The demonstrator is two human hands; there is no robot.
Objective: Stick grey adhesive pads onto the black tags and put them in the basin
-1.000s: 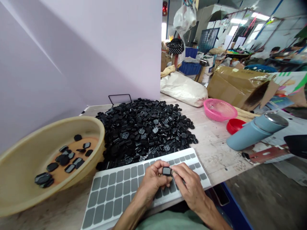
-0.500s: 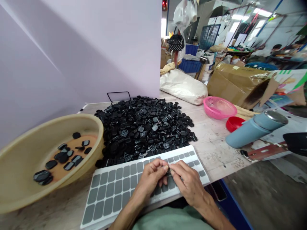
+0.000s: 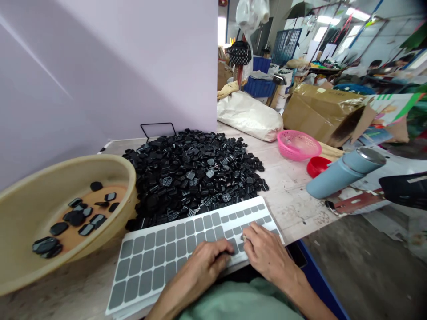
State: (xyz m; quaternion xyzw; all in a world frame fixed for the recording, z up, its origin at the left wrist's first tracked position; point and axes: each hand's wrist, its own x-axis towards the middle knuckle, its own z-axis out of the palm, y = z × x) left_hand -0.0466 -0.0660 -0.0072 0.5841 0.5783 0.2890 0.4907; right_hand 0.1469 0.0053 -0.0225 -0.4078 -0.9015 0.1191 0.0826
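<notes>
A white sheet [image 3: 151, 235] with rows of grey rounded rectangles lies at the table's front edge. My left hand [image 3: 208, 260] rests low over its right half, fingers curled round a small dark piece [image 3: 224, 254]. To its right, my right hand [image 3: 265, 251] is pinched over the small rectangles, with a tiny greyish thing [image 3: 244, 238] at its fingertips that is too small to name. The two hands are apart. Behind the sheet spreads a large heap of black plastic pieces [image 3: 187, 169].
At the left a beige basin [image 3: 128, 178] holds several black pieces. Toward the right stand a pink basket [image 3: 296, 146], a red bowl [image 3: 316, 166] and a blue bottle [image 3: 343, 173] lying tilted. A white sack [image 3: 250, 116] and cardboard box [image 3: 320, 111] are behind.
My hands have moved apart; the left one went down and left with a dark piece. The view has shifted slightly, so everything sits further left.
</notes>
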